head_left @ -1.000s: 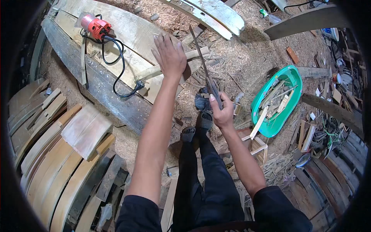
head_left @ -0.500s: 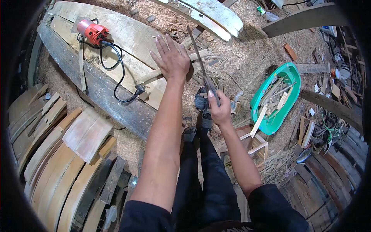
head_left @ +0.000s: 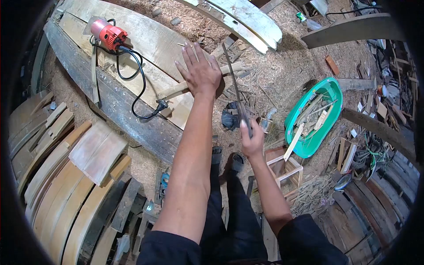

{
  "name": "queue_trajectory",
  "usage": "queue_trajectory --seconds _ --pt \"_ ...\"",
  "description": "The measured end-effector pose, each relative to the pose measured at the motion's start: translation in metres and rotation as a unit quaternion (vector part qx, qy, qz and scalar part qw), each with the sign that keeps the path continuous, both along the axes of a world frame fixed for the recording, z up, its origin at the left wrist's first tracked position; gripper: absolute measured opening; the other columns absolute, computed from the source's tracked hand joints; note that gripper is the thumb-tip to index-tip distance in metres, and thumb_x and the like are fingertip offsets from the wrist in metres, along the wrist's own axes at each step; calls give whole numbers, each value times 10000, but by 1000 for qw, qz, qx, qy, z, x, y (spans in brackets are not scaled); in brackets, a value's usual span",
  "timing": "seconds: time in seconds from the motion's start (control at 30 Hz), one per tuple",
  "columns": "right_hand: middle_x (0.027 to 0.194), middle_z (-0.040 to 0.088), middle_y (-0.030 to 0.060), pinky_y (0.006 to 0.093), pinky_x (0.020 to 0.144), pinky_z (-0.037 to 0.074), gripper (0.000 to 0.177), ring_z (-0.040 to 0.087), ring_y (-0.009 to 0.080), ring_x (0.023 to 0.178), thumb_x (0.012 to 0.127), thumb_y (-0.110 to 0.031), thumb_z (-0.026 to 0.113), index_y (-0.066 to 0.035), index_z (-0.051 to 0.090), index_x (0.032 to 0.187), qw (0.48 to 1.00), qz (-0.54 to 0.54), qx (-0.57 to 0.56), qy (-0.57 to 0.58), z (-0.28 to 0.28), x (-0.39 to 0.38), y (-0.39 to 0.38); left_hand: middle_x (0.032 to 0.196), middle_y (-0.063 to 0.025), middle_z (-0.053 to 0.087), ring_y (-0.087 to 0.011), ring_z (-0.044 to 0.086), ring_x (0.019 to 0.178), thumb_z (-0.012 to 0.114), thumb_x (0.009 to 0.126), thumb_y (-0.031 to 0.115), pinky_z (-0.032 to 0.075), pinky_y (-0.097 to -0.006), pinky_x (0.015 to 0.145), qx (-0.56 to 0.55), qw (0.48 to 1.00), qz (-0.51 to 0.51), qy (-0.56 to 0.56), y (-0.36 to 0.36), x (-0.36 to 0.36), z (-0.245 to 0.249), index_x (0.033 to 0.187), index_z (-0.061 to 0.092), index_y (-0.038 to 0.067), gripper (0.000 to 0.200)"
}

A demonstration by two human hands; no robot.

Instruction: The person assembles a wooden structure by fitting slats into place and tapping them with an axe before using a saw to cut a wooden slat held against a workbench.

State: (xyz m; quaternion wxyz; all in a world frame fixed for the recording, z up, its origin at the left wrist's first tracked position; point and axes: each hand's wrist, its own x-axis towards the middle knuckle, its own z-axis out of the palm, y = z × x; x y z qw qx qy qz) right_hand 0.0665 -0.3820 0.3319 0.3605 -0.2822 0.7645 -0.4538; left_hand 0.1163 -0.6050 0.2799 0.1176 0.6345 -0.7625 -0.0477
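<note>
My left hand (head_left: 201, 70) lies flat, fingers spread, on a narrow wooden strip (head_left: 232, 67) that rests across the big weathered plank (head_left: 150, 39). My right hand (head_left: 251, 140) is closed around the handle of a long thin blade (head_left: 232, 75), a machete-like knife that points away from me and runs just right of the left hand, close to the strip's end. An orange power tool (head_left: 107, 32) with a black cable (head_left: 137, 84) sits on the plank to the far left.
A green plastic tub (head_left: 333, 88) of wood offcuts stands to the right. A small wooden stool frame (head_left: 282, 167) is beside my legs. Curved wooden boards (head_left: 66, 185) are stacked at left. Sawdust, shavings and scrap planks cover the ground.
The view has shifted back a little. My right hand with the blade has drawn slightly toward me and lower in view. The left hand stays pressed on the strip.
</note>
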Motion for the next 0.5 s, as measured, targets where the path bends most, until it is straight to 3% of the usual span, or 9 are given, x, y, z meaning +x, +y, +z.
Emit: queue_trajectory --seconds 0.17,0.5 --pt "590 488 43 301 506 360 248 432 107 549 927 -228 586 -20 562 795 1000 10 -26 1 -6 -8 -14 1558 -141 255 -279 189 1459 423 941 408 82 -548 1168 -27 1000 4 0 0 1 -4 1484 315 103 633" --pt "604 504 34 287 517 369 244 440 97 552 937 -229 581 -9 582 832 999 4 -27 -23 5 -6 7 1572 -112 233 -251 172 1466 408 922 403 43 -506 1185 -18 1000 10 10 2 0 -2 1490 306 99 653"
